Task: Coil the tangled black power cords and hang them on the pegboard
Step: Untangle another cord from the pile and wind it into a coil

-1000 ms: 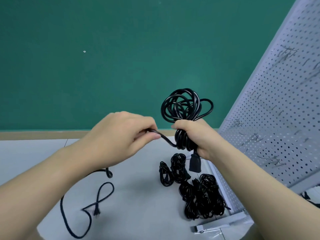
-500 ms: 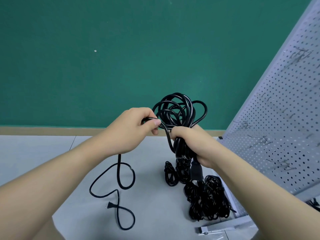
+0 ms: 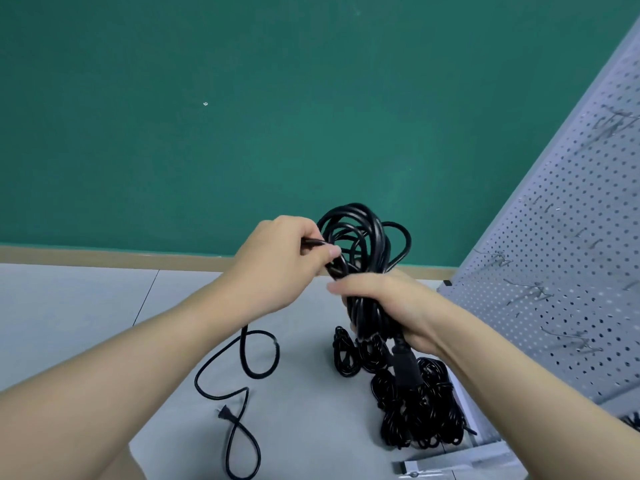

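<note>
We see even, soft light, bright, with faint shadows on the counter (image 3: 104, 306). Pegboard (image 3: 571, 271) hooks smear with blur; wide-angle bending tilts the edges. Right hand (image 3: 388, 306) fingertips blurred.

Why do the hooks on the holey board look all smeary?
Head view: the hooks on the pegboard smear from motion blur; the right hand fingertips blur too, while the plug on the table stays fairly sharp.

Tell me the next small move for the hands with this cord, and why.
Probably lay the strand pinched by the left hand onto the black looped cord bundle that the right hand grips, then draw up more. The loose black tail with its plug lies uncoiled on the grey floor.
</note>
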